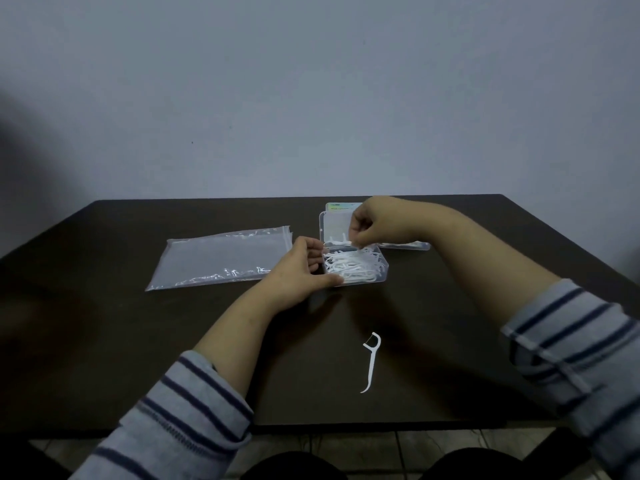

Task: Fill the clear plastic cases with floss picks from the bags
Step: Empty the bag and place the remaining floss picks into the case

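While the dark brown counter (450, 341) carries a flat clear plastic bag (221, 259), my left hand (298, 268) grips the open clear plastic case (356, 266) of white floss picks; my right hand (372, 223) pinches picks above it; one loose white floss pick (371, 362) lies nearer.

Dark brown table (104, 341) against plain grey-blue wall (311, 81); tiled floor (433, 441) below; dim light.

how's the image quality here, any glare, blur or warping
Head view: dim, bluish light; wide-angle warping bows the table edges; glare streaks on the plastic bag; dark vignette at left; the floss picks in the clear case blur into a white mass; the loose floss pick stays sharp.
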